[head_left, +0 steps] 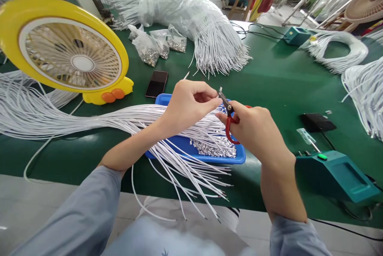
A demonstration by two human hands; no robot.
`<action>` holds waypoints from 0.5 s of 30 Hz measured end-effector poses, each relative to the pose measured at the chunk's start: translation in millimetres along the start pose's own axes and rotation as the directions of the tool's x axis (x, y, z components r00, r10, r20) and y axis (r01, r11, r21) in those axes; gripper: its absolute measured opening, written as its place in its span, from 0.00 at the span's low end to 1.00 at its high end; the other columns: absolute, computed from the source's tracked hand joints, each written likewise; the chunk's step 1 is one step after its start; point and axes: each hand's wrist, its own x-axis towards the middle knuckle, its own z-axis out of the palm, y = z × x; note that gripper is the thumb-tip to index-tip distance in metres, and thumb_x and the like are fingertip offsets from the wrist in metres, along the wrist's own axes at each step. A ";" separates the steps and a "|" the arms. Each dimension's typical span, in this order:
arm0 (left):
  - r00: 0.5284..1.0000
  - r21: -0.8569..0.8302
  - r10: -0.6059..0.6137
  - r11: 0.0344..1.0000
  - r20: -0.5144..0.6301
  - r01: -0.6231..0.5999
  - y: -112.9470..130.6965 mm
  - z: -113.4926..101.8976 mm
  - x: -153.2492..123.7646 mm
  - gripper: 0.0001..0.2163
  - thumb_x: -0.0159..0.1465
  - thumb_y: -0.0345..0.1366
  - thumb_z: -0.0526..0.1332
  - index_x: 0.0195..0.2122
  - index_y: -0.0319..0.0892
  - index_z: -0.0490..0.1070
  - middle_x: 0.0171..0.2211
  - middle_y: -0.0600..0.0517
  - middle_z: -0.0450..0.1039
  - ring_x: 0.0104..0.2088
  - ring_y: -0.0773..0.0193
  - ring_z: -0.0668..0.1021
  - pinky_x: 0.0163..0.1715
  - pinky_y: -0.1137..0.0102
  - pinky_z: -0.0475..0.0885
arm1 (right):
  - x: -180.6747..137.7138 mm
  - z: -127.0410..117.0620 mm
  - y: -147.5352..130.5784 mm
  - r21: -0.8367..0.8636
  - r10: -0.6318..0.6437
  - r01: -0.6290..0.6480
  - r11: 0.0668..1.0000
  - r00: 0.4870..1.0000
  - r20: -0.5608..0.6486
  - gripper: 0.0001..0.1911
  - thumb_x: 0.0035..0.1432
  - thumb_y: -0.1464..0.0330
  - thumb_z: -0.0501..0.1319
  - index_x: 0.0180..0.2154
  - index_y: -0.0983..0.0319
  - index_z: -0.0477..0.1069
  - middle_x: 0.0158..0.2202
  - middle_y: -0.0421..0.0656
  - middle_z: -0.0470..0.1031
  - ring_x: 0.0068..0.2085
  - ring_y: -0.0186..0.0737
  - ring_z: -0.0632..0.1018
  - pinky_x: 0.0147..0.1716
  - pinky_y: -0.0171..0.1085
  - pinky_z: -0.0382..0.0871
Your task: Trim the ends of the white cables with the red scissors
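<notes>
We log: left hand [187, 104] pinches a white wire [186, 75] at the tool's tip; right hand [255, 130] clenched around red-handled pliers [229, 122], above blue tray [164, 98].

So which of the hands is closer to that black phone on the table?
Left. The left hand, fingers pinched, is just right of the phone. The right hand, gripping the red-handled pliers, is farther right, by the blue tray's right end.

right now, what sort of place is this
Probably a small wire-assembly workshop: bundles of white wires spread over a green bench, a blue tray of metal terminals, and the right hand working red-handled pliers on a wire the left hand pinches.
</notes>
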 end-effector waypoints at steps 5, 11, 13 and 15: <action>1.000 0.026 -0.013 1.000 0.005 0.013 -1.6 0.7 0.2 0.04 0.56 0.29 0.65 0.24 0.37 0.76 0.23 0.52 0.76 0.24 0.70 0.73 0.23 0.76 0.69 | -0.4 -1.7 -1.2 -0.042 0.009 -0.009 0.999 1.000 0.014 0.17 0.64 0.56 0.55 0.27 0.61 0.66 0.15 0.39 0.63 0.16 0.34 0.62 0.21 0.36 0.44; 0.999 0.011 0.021 1.000 -0.028 -0.021 -1.8 3.0 0.1 0.03 0.55 0.27 0.65 0.25 0.37 0.77 0.23 0.52 0.75 0.22 0.72 0.72 0.21 0.78 0.68 | -0.9 -4.2 1.7 0.001 -0.006 0.006 1.000 0.999 0.040 0.18 0.62 0.55 0.56 0.27 0.61 0.66 0.15 0.38 0.63 0.16 0.33 0.61 0.21 0.35 0.45; 0.999 0.014 0.022 1.000 -0.043 -0.021 -0.6 3.6 -0.1 0.03 0.55 0.27 0.65 0.25 0.37 0.77 0.23 0.52 0.75 0.23 0.72 0.73 0.21 0.78 0.69 | -1.2 -4.3 1.6 0.001 -0.005 0.005 1.000 0.999 0.033 0.18 0.63 0.55 0.55 0.27 0.61 0.67 0.15 0.38 0.63 0.16 0.33 0.61 0.21 0.35 0.45; 0.998 0.006 0.008 1.000 -0.060 -0.008 1.1 3.3 -0.1 0.03 0.55 0.27 0.66 0.25 0.37 0.76 0.23 0.52 0.75 0.23 0.71 0.73 0.22 0.78 0.70 | -1.4 -4.8 1.4 0.005 0.013 -0.013 1.000 1.000 0.003 0.18 0.64 0.56 0.55 0.29 0.62 0.70 0.16 0.39 0.65 0.17 0.33 0.63 0.21 0.35 0.45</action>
